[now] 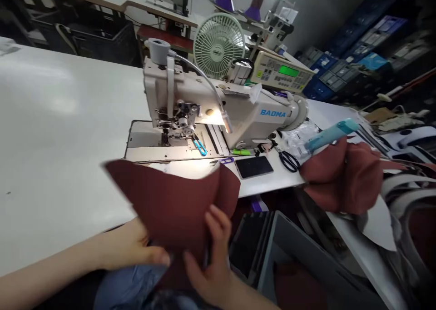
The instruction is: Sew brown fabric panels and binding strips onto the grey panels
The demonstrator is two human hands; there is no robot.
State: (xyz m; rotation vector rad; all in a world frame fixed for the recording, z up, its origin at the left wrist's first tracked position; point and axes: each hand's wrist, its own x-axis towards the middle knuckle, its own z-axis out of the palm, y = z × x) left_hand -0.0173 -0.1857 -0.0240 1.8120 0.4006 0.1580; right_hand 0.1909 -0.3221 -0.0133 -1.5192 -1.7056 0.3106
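Observation:
A dark red piece of fabric (173, 201) is held up in front of me, at the near edge of the white table (61, 142). My left hand (136, 248) grips its lower left edge, thumb on top. My right hand (213, 255) pinches its lower right part, fingers laid on the cloth. Behind the fabric stands a cream sewing machine (218, 105) with its lamp lit over the needle area.
A pile of the same red fabric (344, 182) lies at the right. A black phone (254, 166), scissors (289, 160) and blue clippers (200, 147) lie by the machine. A green fan (218, 44) stands behind it. A grey bin (296, 260) sits below right.

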